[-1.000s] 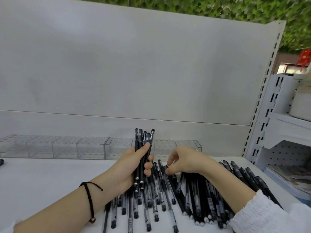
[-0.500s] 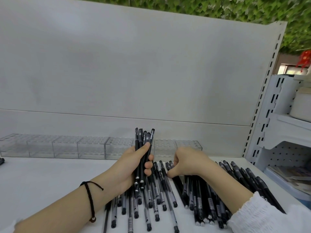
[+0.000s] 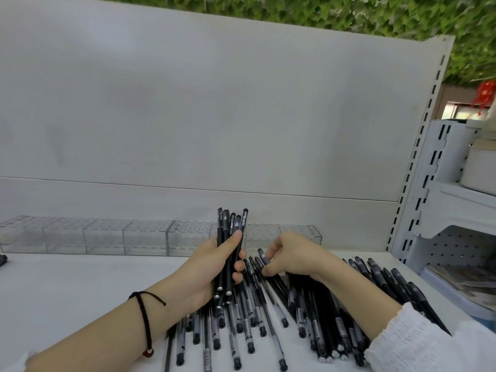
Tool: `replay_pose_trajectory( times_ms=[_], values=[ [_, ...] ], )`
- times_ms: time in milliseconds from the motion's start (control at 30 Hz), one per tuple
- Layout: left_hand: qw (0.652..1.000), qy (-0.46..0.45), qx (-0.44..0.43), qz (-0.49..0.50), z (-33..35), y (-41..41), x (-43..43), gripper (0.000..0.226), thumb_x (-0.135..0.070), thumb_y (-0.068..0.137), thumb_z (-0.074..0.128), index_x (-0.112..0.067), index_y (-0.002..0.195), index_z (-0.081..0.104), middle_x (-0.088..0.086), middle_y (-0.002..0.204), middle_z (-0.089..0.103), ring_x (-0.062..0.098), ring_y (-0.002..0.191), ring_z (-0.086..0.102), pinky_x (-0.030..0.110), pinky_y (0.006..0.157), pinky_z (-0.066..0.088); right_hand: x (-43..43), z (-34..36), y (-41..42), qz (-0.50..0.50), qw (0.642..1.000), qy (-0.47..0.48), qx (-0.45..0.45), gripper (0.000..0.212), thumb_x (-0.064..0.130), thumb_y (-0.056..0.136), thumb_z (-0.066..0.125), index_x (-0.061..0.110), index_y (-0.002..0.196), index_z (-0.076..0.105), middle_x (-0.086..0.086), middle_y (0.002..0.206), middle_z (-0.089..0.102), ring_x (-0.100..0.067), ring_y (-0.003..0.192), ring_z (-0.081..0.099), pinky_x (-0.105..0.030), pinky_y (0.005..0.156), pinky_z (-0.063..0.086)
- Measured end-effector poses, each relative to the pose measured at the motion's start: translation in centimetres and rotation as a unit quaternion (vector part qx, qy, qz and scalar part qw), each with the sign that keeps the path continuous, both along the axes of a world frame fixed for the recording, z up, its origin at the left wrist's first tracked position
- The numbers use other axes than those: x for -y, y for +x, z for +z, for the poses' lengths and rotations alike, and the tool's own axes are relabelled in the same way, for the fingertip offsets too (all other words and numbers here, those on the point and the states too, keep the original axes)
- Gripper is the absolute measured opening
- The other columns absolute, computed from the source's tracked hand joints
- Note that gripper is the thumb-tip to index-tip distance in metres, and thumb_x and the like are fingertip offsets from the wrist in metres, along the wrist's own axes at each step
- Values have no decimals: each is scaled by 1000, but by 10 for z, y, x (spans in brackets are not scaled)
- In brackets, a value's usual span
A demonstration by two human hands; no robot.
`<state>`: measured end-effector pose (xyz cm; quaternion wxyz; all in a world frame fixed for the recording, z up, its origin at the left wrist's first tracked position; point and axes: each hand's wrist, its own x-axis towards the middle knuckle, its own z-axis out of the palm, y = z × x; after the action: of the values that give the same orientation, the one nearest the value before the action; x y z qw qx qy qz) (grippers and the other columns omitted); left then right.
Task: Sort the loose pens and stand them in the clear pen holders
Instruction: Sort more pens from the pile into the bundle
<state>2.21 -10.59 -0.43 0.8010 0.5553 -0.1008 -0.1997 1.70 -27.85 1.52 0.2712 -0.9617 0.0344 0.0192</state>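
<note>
Head view, left grip holding five pens

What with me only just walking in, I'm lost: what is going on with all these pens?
A person is sorting black pens on a white shelf. The left hand grips an upright bundle of pens, while the right hand pinches one pen at the far edge of the loose pile. The clear pen holders along the back hold no pens that I can see, so nothing has been stood up yet.
</note>
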Motion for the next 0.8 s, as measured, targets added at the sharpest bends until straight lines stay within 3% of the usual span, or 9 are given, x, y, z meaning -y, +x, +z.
replay_pose_trajectory(
  times_ms=[100, 167, 233, 333, 433, 533, 600, 800],
  values=[
    [1000, 7, 5, -5, 0, 0, 0, 19, -21, 93, 60, -7, 84, 52, 3, 63, 55, 10, 48, 47, 18, 40, 41, 0, 5, -3, -9, 992, 121, 29, 25, 19, 74, 81, 17, 92, 64, -5, 95, 70, -13, 81, 61, -24, 71, 48],
    [1000, 8, 2, -12, -1, 0, -1, 15, -15, 92, 61, -5, 84, 56, 3, 63, 57, 9, 49, 50, 17, 42, 44, 1, 12, -6, -10, 976, 206, 67, 22, 16, 77, 80, 18, 91, 63, 0, 88, 67, -9, 76, 60, -17, 63, 45],
    [1000, 4, 2, -14, -1, 0, -1, 11, -12, 92, 62, -2, 87, 60, 6, 69, 62, 10, 56, 56, 18, 47, 48, 2, 17, -7, -8, 957, 276, 92, 21, 14, 80, 78, 19, 92, 61, 3, 84, 66, -4, 65, 55, -14, 55, 39],
    [1000, -10, -16, 4, 0, -1, 0, 15, -11, 92, 61, 2, 100, 63, 13, 88, 73, 17, 74, 71, 21, 56, 57, 5, 19, -7, -2, 933, 349, 87, 23, 10, 81, 76, 17, 97, 60, 2, 83, 65, -6, 62, 55, -21, 55, 38],
    [999, -26, -31, 6, 1, -2, 0, 23, -11, 94, 59, 4, 112, 60, 19, 100, 73, 25, 92, 73, 28, 70, 61, 5, 19, -7, 16, 917, 392, 69, 26, 7, 82, 74, 8, 105, 63, 2, 82, 66, -6, 61, 56, -20, 50, 38],
    [999, -34, -28, -2, 4, -5, 0, 28, -13, 95, 58, 4, 117, 57, 20, 102, 73, 29, 95, 72, 36, 80, 59, 5, 21, -8, 52, 900, 427, 71, 9, 3, 84, 70, 11, 86, 69, 5, 71, 66, -7, 59, 52, -20, 50, 34],
    [999, -38, -19, -28, 6, -8, 0, 27, -14, 97, 54, 1, 119, 57, 21, 104, 72, 31, 97, 71, 37, 82, 59, 3, 23, -10, 70, 889, 448, 70, 13, 2, 85, 68, 14, 80, 70, 5, 69, 66, -7, 59, 52, -22, 54, 33],
    [995, -41, 17, -91, 8, -15, 4, 30, -24, 99, 48, -9, 122, 59, 18, 110, 71, 31, 101, 70, 40, 86, 58, -2, 19, -9, 67, 891, 441, 81, 5, 7, 86, 69, 9, 90, 71, 0, 77, 61, -5, 60, 47, -20, 51, 33]
  ],
)
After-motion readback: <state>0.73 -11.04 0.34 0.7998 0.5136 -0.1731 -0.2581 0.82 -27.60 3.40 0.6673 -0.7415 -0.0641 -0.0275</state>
